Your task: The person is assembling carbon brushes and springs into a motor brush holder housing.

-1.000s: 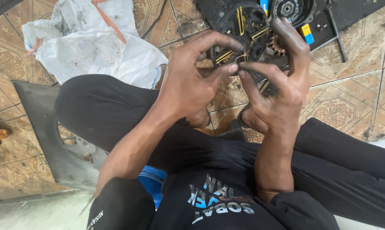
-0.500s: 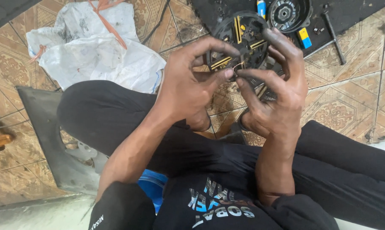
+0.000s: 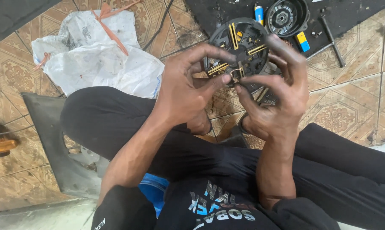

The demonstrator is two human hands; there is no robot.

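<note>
Both hands are raised above the person's lap and share one round black disc-shaped part [image 3: 243, 47] with yellow metal strips set across its face. The left hand [image 3: 188, 89] has its grip clenched on the disc's left rim, fingers curled over the top edge and the thumb pressing in toward the centre. The right hand [image 3: 277, 102] grasps the right rim in the same way, fingers arched over the edge and the thumb pointing inward, so that the two thumb tips nearly meet at a small brass-coloured fitting [image 3: 236, 74] near the middle of the disc. The disc is tilted toward the camera and held off the floor, above the knees in black trousers [image 3: 115, 123]. On the patterned tiled floor [image 3: 354, 93] beyond the hands lies a dark mat [image 3: 350, 12] carrying a second round black part [image 3: 286, 17], two small blue and yellow pieces [image 3: 302, 41] and a long dark metal tool [image 3: 332, 36]. To the left, well apart from the hands, sits a crumpled white plastic bag [image 3: 98, 59] with an orange tie, and a grey mat [image 3: 52, 140] lies under the left leg.
</note>
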